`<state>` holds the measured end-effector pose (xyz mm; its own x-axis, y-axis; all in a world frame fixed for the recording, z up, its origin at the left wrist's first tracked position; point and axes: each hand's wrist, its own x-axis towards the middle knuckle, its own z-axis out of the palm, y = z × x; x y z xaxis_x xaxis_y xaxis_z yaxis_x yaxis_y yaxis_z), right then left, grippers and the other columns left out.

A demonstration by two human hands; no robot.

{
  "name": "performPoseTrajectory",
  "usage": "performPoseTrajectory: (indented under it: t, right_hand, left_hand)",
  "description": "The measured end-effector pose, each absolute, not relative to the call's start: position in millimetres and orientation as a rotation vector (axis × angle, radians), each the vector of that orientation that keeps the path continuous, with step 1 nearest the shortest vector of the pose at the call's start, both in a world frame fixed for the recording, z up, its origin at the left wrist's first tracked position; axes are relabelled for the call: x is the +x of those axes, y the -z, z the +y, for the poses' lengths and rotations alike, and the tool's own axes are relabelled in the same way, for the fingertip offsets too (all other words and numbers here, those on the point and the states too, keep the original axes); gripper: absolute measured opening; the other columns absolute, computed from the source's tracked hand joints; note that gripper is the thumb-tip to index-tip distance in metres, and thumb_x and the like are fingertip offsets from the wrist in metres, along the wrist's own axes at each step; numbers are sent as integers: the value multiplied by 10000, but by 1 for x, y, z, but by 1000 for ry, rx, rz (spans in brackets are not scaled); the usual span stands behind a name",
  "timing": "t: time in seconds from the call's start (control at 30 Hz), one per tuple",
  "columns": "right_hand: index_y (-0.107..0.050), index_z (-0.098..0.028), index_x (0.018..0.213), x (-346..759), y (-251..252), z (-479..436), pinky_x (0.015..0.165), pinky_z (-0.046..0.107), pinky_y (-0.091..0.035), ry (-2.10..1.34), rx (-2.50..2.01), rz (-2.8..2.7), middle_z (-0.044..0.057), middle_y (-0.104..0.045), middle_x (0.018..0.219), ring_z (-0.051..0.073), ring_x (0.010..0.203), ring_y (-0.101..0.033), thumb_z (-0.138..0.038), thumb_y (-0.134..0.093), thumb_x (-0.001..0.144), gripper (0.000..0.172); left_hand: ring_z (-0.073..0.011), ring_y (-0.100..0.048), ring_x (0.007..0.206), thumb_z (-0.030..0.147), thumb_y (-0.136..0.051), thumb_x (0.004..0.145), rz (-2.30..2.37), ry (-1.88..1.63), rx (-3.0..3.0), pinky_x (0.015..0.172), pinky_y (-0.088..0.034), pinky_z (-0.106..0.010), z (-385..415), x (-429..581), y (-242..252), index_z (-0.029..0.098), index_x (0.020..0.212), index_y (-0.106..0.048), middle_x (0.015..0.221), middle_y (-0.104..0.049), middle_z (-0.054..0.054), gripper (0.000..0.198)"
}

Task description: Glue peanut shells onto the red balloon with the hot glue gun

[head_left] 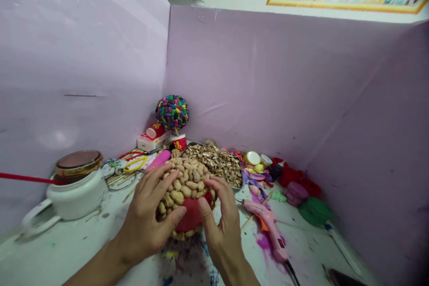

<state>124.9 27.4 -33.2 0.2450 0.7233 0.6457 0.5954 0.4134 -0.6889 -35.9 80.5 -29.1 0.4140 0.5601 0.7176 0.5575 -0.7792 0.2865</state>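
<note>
A ball [191,215] with a red surface is largely covered in whole peanuts [186,183]; a bare red patch faces me. My left hand [147,214] wraps round its left side, fingers over the peanuts and thumb at the red patch. On the right side, my right hand [223,219] has its fingertips on the peanuts and its thumb beside the red area. Both hands hold the ball between them above the table. Right of it lies a pink glue gun [270,228] with a small red light lit. Behind the ball sits a tray of shells [217,161].
A white mug [78,196] with a gold-rimmed round item [78,163] stands at left. Behind are a multicoloured ball [172,111] on a stick in a red cup [179,143], and a pink tube [159,160]. At right lie clay tubs [296,192] and a green lid [315,211].
</note>
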Motion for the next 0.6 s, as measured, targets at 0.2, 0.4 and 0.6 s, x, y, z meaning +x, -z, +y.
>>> performPoseTrajectory:
  t: [0.2,0.4,0.6]
  right_hand:
    - [-523,-223,967,120,31,33,919,466,-375,-92,-1299,-1341,79,-519,1074,254,1076,-465,-264,-560,791,184]
    - [-451,-208,1186,121,41,33,940,474,-380,-225,-1298,-1246,120,-469,1251,279,1171,-431,-355,-567,776,451]
    - [-463,-205,1253,111,50,41,833,395,-497,-569,-1163,-1149,105,-589,1183,275,1069,-557,-356,-649,704,599]
  left_hand:
    - [-302,-312,1260,277,-559,766,1038,-1331,2643,1028,-295,-502,80,-36,29,250,1296,-336,1352,-352,-100,576]
    - [-293,-362,1230,309,-541,776,1113,-1399,2542,1020,-312,-489,85,-43,30,250,1265,-375,1334,-384,-83,520]
    - [-282,-419,1184,362,-502,803,1313,-1446,2397,1012,-328,-477,92,-60,34,259,1252,-401,1285,-443,-70,472]
